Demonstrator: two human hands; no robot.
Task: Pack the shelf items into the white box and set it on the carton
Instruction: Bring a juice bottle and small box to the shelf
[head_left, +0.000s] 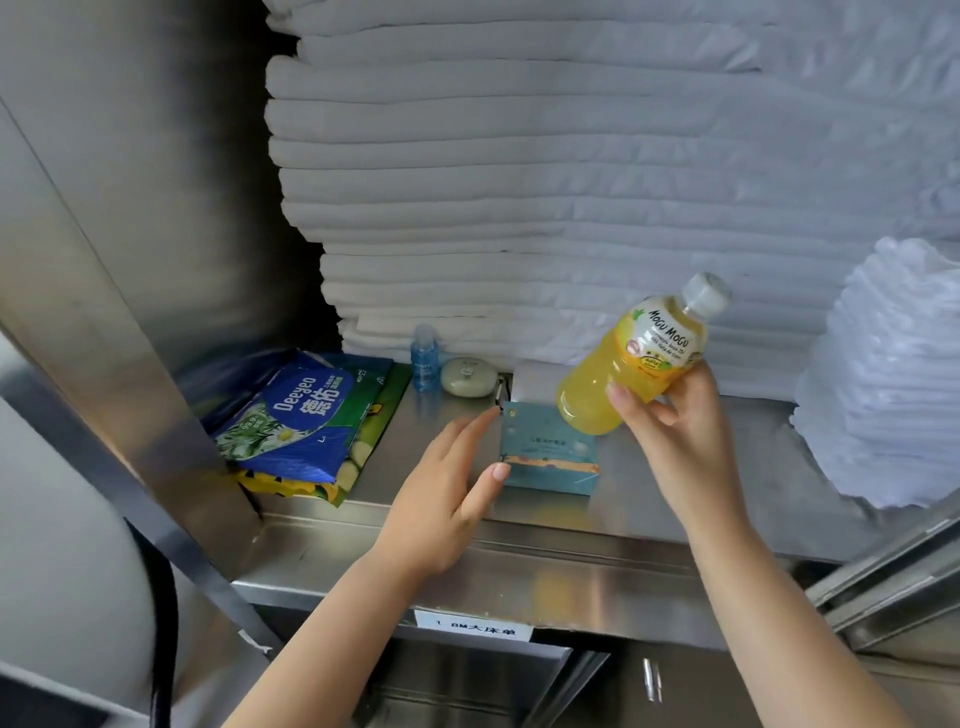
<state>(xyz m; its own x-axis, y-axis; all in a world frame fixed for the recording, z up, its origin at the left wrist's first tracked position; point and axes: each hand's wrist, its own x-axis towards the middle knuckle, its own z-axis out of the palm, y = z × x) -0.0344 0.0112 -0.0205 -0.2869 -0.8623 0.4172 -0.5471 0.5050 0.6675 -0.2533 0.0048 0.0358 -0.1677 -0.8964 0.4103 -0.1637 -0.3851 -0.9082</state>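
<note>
Right hand (675, 415) curls round a tilted yellow "MOGU MOGU" bottle (634, 358) above the steel shelf (675, 493); left hand (447, 488), fingers spread, touches the teal box (550, 452) on it. Blue "Deeyeo" pack (296, 415) lies at left.

The light is soft, cool and fairly even. It is strongest in the upper right of the frame, where the stacked white linens (519, 156) go pale and nearly lose their folds. The upper left sinks into deep shadow, darkest in the gap beside the stack. The steel shelf (701, 499) gives dull, smeared reflections, and a faint yellow tint from the bottle (634, 358) lies on its front lip below centre. The left hand (447, 488) is slightly blurred. Print on the blue packet (296, 415) reads clearly. Wide-angle distortion tilts the steel post (130, 415) at left and splays the rails (893, 571) at lower right.
</note>
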